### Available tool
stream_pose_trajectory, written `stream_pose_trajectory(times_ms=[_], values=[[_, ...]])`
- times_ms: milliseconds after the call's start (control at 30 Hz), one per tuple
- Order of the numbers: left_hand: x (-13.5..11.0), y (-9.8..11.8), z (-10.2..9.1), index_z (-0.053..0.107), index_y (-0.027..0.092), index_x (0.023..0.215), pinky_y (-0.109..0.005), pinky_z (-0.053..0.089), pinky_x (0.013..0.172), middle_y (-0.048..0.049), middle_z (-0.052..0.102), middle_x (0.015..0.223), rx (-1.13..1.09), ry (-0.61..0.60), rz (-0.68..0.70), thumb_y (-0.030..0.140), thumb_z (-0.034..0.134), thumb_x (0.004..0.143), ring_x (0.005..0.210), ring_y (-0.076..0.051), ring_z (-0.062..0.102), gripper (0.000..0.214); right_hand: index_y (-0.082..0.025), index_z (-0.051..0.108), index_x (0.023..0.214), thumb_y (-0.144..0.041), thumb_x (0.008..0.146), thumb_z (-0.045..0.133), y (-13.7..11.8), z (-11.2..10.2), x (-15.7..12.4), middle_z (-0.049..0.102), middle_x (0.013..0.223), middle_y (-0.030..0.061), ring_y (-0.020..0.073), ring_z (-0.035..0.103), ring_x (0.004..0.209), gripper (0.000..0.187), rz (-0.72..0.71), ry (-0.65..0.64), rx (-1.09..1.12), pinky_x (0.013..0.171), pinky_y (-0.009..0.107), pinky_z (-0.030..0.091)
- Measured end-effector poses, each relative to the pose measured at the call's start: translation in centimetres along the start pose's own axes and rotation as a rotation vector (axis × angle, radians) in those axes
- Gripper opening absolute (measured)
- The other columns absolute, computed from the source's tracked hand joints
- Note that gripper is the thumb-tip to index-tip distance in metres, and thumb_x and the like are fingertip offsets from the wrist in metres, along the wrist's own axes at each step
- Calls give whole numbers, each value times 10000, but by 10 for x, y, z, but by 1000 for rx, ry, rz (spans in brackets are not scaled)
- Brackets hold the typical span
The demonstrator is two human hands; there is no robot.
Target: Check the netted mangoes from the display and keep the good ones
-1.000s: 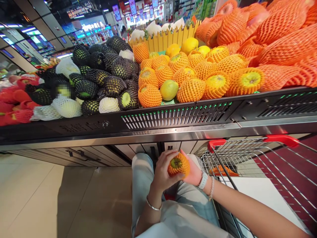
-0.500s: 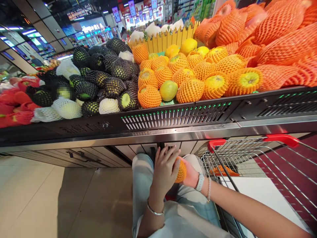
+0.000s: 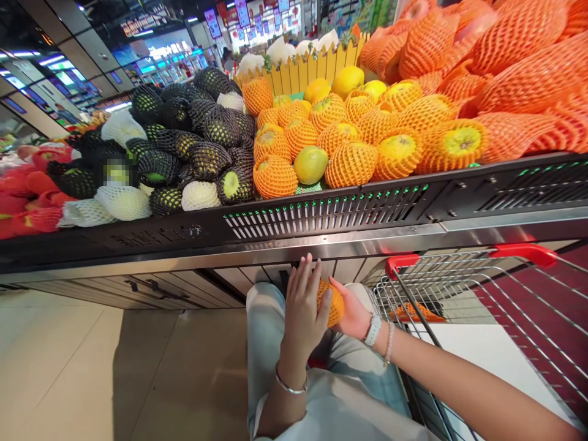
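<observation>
A foam-netted fruit point(image 3: 329, 303) sits between the spread left hand point(image 3: 303, 312) and cupped right hand point(image 3: 353, 315), below the steel-edged display counter point(image 3: 321, 246), over the tiled floor point(image 3: 59, 367).

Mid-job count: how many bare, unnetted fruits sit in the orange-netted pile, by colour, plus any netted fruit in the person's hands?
Yellow bare fruit: 4
Green bare fruit: 1
Orange-netted fruit between left hand and right hand: 1
Total: 6
</observation>
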State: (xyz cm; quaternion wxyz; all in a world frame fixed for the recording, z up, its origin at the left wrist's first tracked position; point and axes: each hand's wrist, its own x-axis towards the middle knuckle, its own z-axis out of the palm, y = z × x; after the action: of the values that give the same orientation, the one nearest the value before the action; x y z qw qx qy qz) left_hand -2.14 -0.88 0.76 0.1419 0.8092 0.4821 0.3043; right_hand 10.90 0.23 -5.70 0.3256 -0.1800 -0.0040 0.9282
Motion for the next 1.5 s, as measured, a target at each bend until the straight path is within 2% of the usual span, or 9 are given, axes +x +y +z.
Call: stream_pose_trajectory(times_ms=[167, 333, 400, 633, 833, 1033, 1167, 1300, 1500], values=[[1, 0, 10, 458, 188, 1385, -524, 255, 1146, -89, 452, 1439, -20, -78, -26, 317, 399, 951, 1362, -274, 365, 457, -159, 603, 1090, -525, 934, 247, -1, 0, 1, 697, 990, 87, 167, 664, 914, 533, -28, 19, 12, 935, 349, 479], [1, -8, 1, 486, 217, 1345, -409, 275, 1156, -67, 405, 1468, -313, 175, -158, 309, 284, 991, 1376, -190, 340, 418, -161, 618, 1035, -476, 952, 262, -4, 1, 0, 715, 943, 51, 144, 673, 882, 483, -62, 96, 52, 918, 318, 486], [1, -12, 0, 522, 211, 1305, -384, 288, 1151, -65, 444, 1437, -403, 220, -234, 319, 270, 997, 1353, -174, 376, 412, -158, 623, 1029, -467, 954, 269, -5, 3, 0, 718, 944, 47, 149, 675, 878, 476, -79, 111, 53, 908, 320, 490], [6, -7, 6, 578, 170, 1243, -384, 392, 1085, -88, 583, 1295, -364, -10, -242, 308, 320, 981, 1229, -188, 517, 392, -145, 622, 1048, -456, 932, 322, -2, -1, 3, 705, 943, 87, 168, 663, 917, 447, -76, 71, 7, 962, 358, 468], [7, -6, 10, 557, 145, 1266, -399, 401, 1073, -102, 582, 1295, -241, -64, -119, 265, 312, 975, 1224, -204, 513, 399, -162, 622, 947, -445, 933, 302, -4, -10, 5, 703, 892, 68, 160, 661, 909, 427, -128, 65, -1, 944, 347, 478], [5, -12, 11, 603, 178, 1172, -388, 418, 1024, -83, 623, 1193, -344, 28, -152, 287, 269, 991, 1143, -190, 543, 395, -155, 616, 972, -528, 916, 308, -7, -5, 0, 693, 978, 91, 180, 642, 987, 487, -113, 17, -54, 982, 381, 455], [5, -13, 14, 604, 179, 1144, -378, 422, 1012, -80, 625, 1177, -425, 58, -222, 308, 315, 984, 1129, -185, 552, 355, -157, 627, 919, -496, 939, 285, -7, 1, -2, 699, 957, 82, 171, 643, 992, 482, -117, 67, -8, 996, 379, 447], [7, -16, 23, 594, 174, 1139, -393, 402, 1029, -93, 610, 1186, -355, 124, -188, 301, 356, 971, 1155, -195, 531, 317, -170, 628, 872, -452, 954, 282, -8, 7, -5, 702, 966, 66, 157, 639, 1008, 454, -183, 108, 38, 1004, 367, 449], [7, -26, 22, 548, 182, 1264, -373, 339, 1103, -87, 548, 1331, -557, 205, -259, 346, 325, 977, 1268, -185, 472, 398, -228, 588, 1146, -397, 934, 337, -13, 14, -10, 654, 1153, 53, 152, 594, 1118, 370, -366, 66, -66, 1055, 375, 427]])
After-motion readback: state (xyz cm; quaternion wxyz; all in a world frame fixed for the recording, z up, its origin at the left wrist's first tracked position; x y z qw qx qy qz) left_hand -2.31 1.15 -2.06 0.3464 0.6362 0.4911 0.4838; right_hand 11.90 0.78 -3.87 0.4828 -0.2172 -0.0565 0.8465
